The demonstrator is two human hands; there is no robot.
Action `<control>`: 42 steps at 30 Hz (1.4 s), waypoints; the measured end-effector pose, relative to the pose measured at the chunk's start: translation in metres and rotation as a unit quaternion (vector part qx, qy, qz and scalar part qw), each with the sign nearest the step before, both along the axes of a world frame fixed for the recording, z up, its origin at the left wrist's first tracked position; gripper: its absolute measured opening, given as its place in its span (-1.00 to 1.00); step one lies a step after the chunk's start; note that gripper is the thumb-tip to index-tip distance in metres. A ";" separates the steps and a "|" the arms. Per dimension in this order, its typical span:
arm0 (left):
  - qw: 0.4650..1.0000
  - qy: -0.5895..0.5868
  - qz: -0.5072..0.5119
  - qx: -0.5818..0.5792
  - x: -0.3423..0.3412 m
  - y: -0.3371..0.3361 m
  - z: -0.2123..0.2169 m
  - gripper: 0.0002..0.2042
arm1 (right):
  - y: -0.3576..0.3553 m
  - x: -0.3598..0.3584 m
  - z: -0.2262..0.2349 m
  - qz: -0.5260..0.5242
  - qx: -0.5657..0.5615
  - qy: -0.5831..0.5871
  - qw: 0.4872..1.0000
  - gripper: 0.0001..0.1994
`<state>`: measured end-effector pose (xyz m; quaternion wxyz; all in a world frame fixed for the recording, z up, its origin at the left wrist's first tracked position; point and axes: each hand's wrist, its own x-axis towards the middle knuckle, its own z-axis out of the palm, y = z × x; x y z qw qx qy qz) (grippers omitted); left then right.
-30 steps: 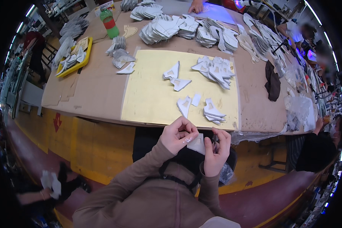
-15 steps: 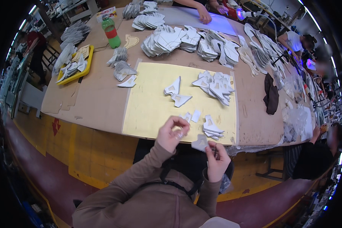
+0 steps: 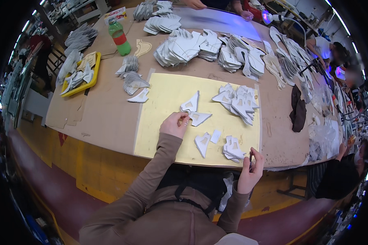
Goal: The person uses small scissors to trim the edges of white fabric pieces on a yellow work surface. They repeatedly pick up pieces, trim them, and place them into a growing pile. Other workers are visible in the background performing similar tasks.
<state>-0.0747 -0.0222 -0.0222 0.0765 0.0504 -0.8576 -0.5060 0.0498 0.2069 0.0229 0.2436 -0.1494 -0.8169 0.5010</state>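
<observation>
My left hand (image 3: 175, 124) reaches over the yellow sheet (image 3: 163, 92), its finger and thumb closed at the near end of a white cut-out piece (image 3: 190, 101). A second white piece with a window cut in it (image 3: 200, 119) lies against the first. My right hand (image 3: 250, 171) is at the sheet's near edge, pinching a slim dark tool (image 3: 250, 157) whose kind I cannot make out. Just left of it sits a small stack of white pieces (image 3: 232, 149). Near that stack lie a single piece (image 3: 201, 143) and a small white rectangle (image 3: 216, 136).
A larger heap of windowed pieces (image 3: 237, 102) is at the sheet's far right. Beyond are stacks of pale panels (image 3: 178, 47), a green bottle (image 3: 119, 37) and a yellow tray (image 3: 95, 73). Dark cloth (image 3: 297, 108) lies right. Another person's hands (image 3: 245, 15) work across the table.
The pale piece has left my right hand, which moved right beside the small stack. My left hand moved forward to the paired pieces. The view shifted slightly.
</observation>
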 end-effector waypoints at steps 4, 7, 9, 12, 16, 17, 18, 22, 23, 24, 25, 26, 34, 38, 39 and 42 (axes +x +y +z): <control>0.995 0.031 -0.021 0.091 0.008 -0.006 0.004 -0.90 | -0.020 -0.001 0.010 0.087 -0.047 0.052 0.994 -0.71; 0.988 0.062 -0.048 0.136 0.022 -0.010 0.018 -0.91 | -0.039 -0.007 0.019 0.183 -0.024 0.077 0.980 -0.71; 0.977 0.044 -0.073 0.193 0.034 -0.009 0.030 -0.91 | -0.050 -0.014 0.025 0.233 0.007 0.057 0.971 -0.66; 0.941 -0.049 -0.119 0.314 0.050 0.000 0.043 -0.89 | -0.062 -0.024 0.030 0.243 0.039 0.030 0.969 -0.65; 0.896 -0.113 -0.172 0.394 0.055 0.007 0.045 -0.87 | -0.065 -0.037 0.024 0.207 0.075 0.055 0.974 -0.69; 0.893 -0.121 -0.182 0.393 0.055 0.008 0.043 -0.87 | -0.062 -0.037 0.023 0.203 0.086 0.051 0.974 -0.69; 0.890 -0.128 -0.194 0.392 0.055 0.009 0.042 -0.87 | -0.059 -0.036 0.022 0.198 0.097 0.048 0.974 -0.69; 0.858 -0.143 -0.214 0.444 0.055 0.017 0.035 -0.87 | -0.049 -0.031 0.019 0.201 0.100 0.031 0.974 -0.68; 0.848 -0.150 -0.224 0.455 0.054 0.017 0.034 -0.88 | -0.047 -0.031 0.019 0.202 0.097 0.035 0.974 -0.68; 0.839 -0.157 -0.234 0.466 0.054 0.017 0.034 -0.88 | -0.046 -0.031 0.019 0.204 0.093 0.039 0.974 -0.68; 0.831 -0.165 -0.243 0.472 0.053 0.017 0.033 -0.87 | -0.045 -0.031 0.019 0.208 0.092 0.043 0.973 -0.68; 0.824 -0.172 -0.251 0.478 0.052 0.016 0.033 -0.87 | -0.044 -0.031 0.019 0.213 0.090 0.046 0.972 -0.67; 0.819 -0.218 -0.223 0.481 0.055 0.015 0.040 -0.89 | -0.043 -0.027 0.017 0.220 0.071 0.039 0.972 -0.68; 0.820 -0.221 -0.237 0.472 0.055 0.014 0.043 -0.87 | -0.044 -0.027 0.016 0.210 0.062 0.047 0.975 -0.70; 0.816 -0.215 -0.248 0.476 0.055 0.014 0.043 -0.85 | -0.044 -0.027 0.016 0.207 0.061 0.047 0.975 -0.70; 0.827 -0.220 -0.243 0.458 0.057 0.014 0.045 -0.85 | -0.046 -0.025 0.016 0.205 0.035 0.042 0.977 -0.73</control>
